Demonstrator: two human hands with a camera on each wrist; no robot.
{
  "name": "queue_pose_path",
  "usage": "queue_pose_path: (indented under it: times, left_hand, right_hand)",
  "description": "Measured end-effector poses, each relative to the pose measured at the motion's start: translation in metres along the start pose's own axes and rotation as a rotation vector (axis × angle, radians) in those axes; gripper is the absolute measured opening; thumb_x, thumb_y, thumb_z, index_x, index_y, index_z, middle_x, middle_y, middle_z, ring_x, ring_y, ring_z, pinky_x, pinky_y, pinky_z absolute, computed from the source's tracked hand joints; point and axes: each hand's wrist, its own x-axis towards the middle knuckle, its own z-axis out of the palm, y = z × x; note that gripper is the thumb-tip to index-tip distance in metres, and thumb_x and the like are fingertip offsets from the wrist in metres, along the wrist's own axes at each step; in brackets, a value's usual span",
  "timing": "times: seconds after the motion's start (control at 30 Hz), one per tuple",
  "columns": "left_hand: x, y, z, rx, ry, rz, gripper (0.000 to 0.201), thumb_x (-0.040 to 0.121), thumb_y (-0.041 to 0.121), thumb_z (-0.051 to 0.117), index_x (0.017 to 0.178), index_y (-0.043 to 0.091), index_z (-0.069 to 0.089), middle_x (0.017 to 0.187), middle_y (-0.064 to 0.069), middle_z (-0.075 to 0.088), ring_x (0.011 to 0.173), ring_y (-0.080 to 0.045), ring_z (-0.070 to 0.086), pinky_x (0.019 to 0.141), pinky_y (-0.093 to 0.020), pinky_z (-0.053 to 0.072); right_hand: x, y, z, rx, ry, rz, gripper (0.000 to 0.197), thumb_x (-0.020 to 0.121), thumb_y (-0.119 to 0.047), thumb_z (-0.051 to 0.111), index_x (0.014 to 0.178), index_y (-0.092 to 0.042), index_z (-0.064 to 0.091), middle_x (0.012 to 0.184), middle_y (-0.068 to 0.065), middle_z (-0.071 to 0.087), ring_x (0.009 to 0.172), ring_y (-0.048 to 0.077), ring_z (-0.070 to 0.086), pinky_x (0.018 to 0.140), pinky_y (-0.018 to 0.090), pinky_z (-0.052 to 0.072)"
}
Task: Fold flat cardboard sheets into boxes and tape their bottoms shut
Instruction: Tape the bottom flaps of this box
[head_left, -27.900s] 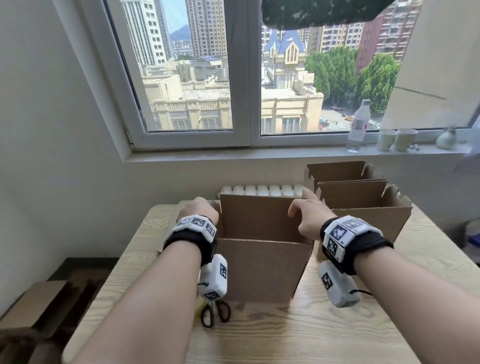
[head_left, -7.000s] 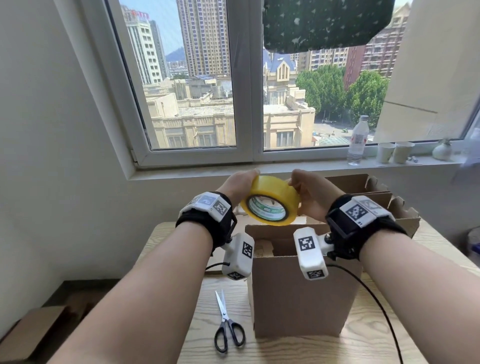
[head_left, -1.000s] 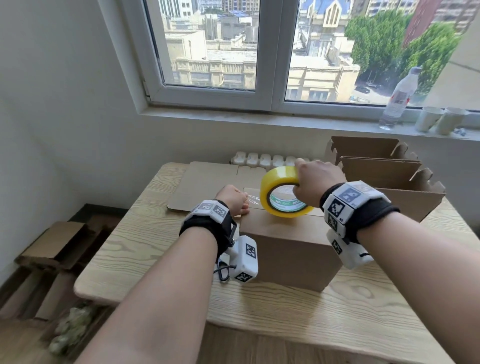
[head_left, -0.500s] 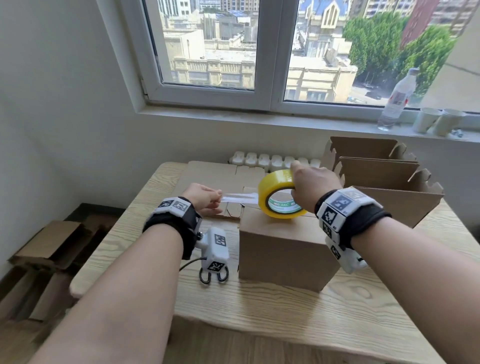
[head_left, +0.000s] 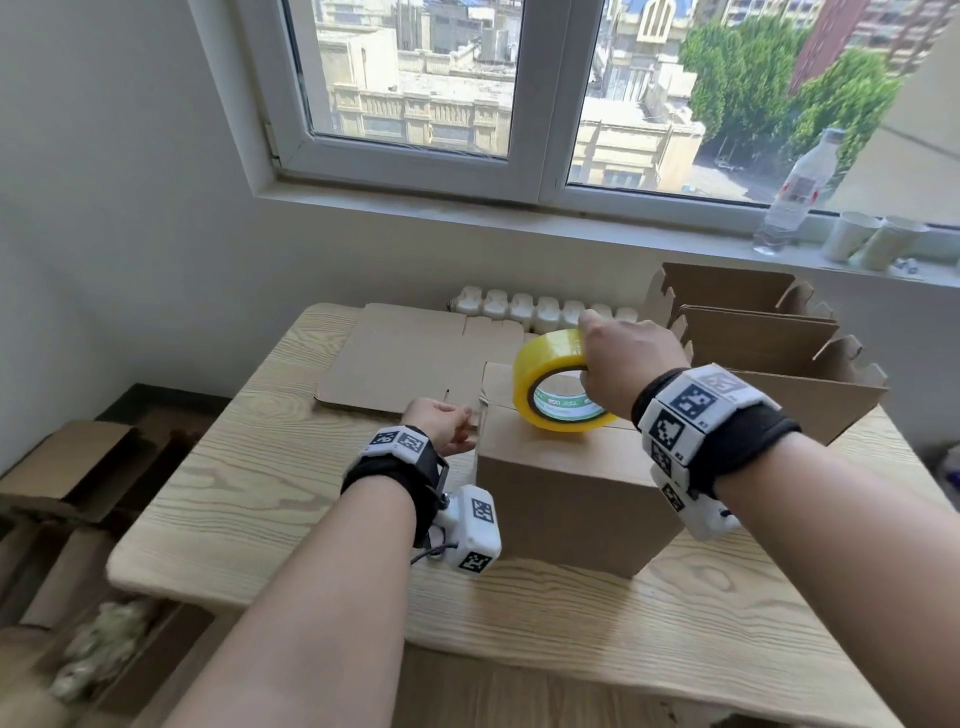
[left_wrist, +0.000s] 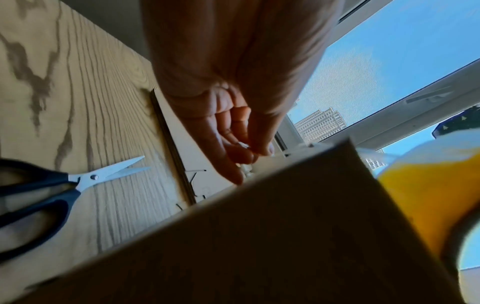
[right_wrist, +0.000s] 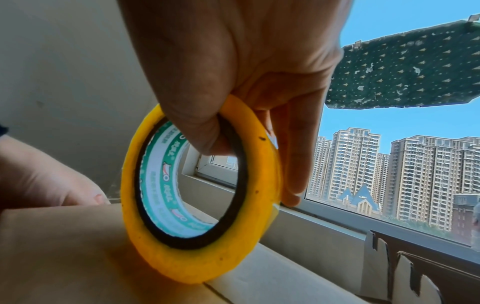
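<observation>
A brown cardboard box (head_left: 566, 488) stands on the wooden table (head_left: 270, 483) with its closed flaps on top. The yellow tape roll (head_left: 540, 364) stands on edge on those flaps. My right hand (head_left: 589, 348) grips the roll, thumb through the core (right_wrist: 207, 144) and fingers (right_wrist: 293, 164) over the outer rim. My left hand (head_left: 465, 423) is at the box's upper left edge and pinches the loose tape end (left_wrist: 244, 147) between thumb and fingertips. The strip of tape between hand and roll is barely visible.
Flat cardboard sheets (head_left: 405, 358) lie behind the box. Finished open boxes (head_left: 753, 338) stand at the back right. Scissors (left_wrist: 78, 181) lie on the table left of the box. On the windowsill are a bottle (head_left: 795, 192) and cups (head_left: 872, 239). More cardboard (head_left: 67, 467) is on the floor at the left.
My left hand, which had pulled the tape end out to the left, has come back to the box's left edge. The right hand and roll stay on top of the box.
</observation>
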Motion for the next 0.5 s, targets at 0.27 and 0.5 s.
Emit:
queue_pose_path:
  times: [0.27, 0.5]
  left_hand:
    - [0.004, -0.002, 0.003, -0.061, -0.039, -0.122, 0.021, 0.096, 0.013, 0.058, 0.08, 0.011, 0.044, 0.073, -0.011, 0.047, 0.051, -0.015, 0.049, 0.041, -0.019, 0.046]
    - [-0.002, 0.024, -0.004, 0.005, 0.127, 0.226, 0.016, 0.088, -0.004, 0.056, 0.097, 0.007, 0.059, 0.089, -0.009, 0.059, 0.068, -0.016, 0.057, 0.061, -0.024, 0.056]
  right_hand:
    - [0.001, -0.003, 0.001, 0.026, 0.004, 0.007, 0.017, 0.089, -0.012, 0.05, 0.093, -0.014, 0.033, 0.075, 0.003, 0.041, 0.074, 0.028, 0.044, 0.067, 0.034, 0.038]
    - [0.001, -0.003, 0.0, 0.01, 0.011, 0.011, 0.016, 0.09, -0.012, 0.048, 0.093, -0.014, 0.033, 0.077, 0.003, 0.044, 0.074, 0.028, 0.044, 0.065, 0.034, 0.037]
